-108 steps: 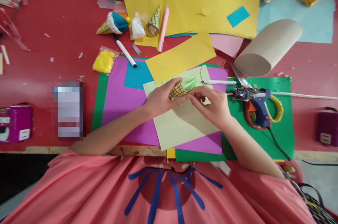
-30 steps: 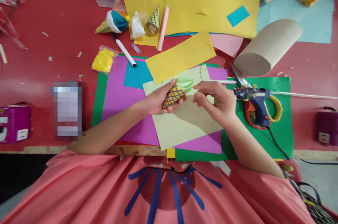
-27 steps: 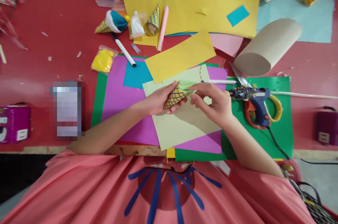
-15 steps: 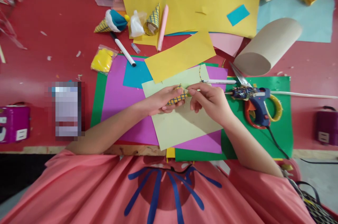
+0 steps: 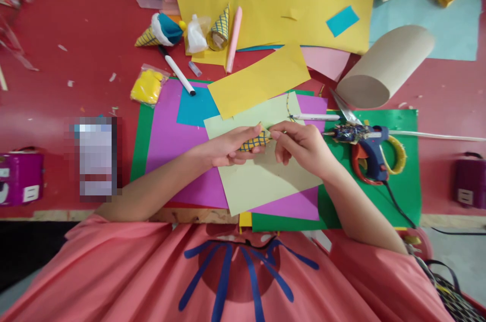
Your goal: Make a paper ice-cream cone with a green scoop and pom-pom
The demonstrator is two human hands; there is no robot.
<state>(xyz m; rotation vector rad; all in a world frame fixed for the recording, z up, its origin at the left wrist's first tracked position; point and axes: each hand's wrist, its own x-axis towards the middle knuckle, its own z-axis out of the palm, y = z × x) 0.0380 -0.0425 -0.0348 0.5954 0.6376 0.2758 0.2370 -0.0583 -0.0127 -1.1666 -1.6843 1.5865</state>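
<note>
My left hand (image 5: 237, 146) is wrapped round a small yellow paper cone (image 5: 255, 142) with a blue crisscross pattern, its thumb lying along the upper side. At the cone's right end, my right hand (image 5: 294, 142) pinches its edge between thumb and forefinger; the other fingers are curled. Whether anything else is between those fingertips is too small to tell. Both hands are over a pale green sheet (image 5: 261, 180), which lies on a purple sheet (image 5: 182, 160). A white marker (image 5: 317, 117) lies just beyond my right hand.
A blue glue gun (image 5: 366, 142) lies right of my right hand, near yellow tape (image 5: 398, 155) and scissors (image 5: 345, 108). A cardboard tube (image 5: 398, 61) lies behind. Further back are a finished paper cone (image 5: 161, 31), another cone (image 5: 220, 28) and yellow clay (image 5: 147, 85). A blurred phone-like thing (image 5: 95, 160) lies left.
The left thumb has drawn back slightly, and more of the cone's upper edge shows. The right fingertips have shifted a little along the cone's right end. Nothing else has moved.
</note>
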